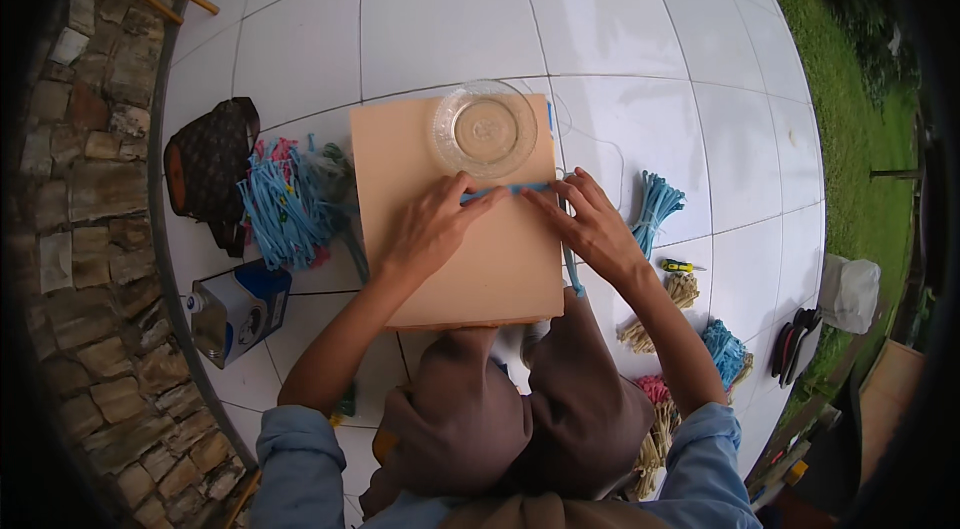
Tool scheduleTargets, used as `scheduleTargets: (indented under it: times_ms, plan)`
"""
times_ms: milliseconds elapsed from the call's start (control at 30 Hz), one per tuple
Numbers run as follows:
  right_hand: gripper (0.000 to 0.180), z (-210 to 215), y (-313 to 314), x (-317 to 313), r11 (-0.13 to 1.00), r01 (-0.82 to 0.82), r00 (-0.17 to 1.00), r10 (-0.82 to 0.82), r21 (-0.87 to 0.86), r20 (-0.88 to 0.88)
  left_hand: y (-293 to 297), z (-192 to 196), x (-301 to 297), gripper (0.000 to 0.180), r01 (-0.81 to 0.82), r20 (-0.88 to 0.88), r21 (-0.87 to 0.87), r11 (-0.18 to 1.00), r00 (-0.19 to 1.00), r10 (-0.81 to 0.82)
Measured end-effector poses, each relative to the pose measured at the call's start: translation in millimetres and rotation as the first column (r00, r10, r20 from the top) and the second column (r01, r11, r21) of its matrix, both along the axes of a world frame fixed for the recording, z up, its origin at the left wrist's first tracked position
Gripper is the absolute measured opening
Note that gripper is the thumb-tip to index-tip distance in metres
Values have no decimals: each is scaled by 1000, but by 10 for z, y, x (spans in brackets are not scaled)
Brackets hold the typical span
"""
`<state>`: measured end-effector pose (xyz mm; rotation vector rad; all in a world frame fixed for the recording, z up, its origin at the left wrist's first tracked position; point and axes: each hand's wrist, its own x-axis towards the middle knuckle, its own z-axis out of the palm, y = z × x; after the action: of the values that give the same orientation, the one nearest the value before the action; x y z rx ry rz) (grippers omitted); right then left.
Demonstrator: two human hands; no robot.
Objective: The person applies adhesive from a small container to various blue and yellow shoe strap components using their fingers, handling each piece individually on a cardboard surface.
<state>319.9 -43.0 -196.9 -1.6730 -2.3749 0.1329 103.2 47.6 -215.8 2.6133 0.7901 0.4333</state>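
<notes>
A narrow blue strip [514,190] lies across the tan board [470,274], just below a clear glass plate [485,129]. My left hand [440,214] rests on the board with fingers bent and closed on the strip's left part. Thumb and fingers of my right hand [588,214] pinch the strip farther right, at the board's edge. From beneath the right hand a blue length with a knotted end [573,274] hangs over that edge. The fingers partly hide the strip. A thin pale thread [620,169] loops over the tiles beside the right hand.
Left of the board lie a heap of blue and pink cords [285,204], a brown bag [212,164] and a metal can [240,309]. To the right are a blue cord bundle [656,209], a yellow screwdriver [683,266], beige bundles [682,289] and dark sandals [795,344].
</notes>
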Motion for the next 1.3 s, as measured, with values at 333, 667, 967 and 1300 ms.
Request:
scheduleTargets:
  times_ms: [333,667,967,1300]
  plan:
    - [50,-50,42,30,997,-69,998,69,22,0,-1,-21,4,48,-17,24,-19,1000,1000,17]
    - [58,-149,-15,92,983,89,862,-156,-158,-482,-24,-30,-2,42,-33,86,-29,999,996,35]
    - [58,38,-328,374,973,135,796,-219,-188,-565,-293,240,145,17,7,279,-75,997,960,14]
    - [41,2584,-777,144,907,400,621,-374,-132,-689,-299,1943,280,23,-102,656,63,993,754,36]
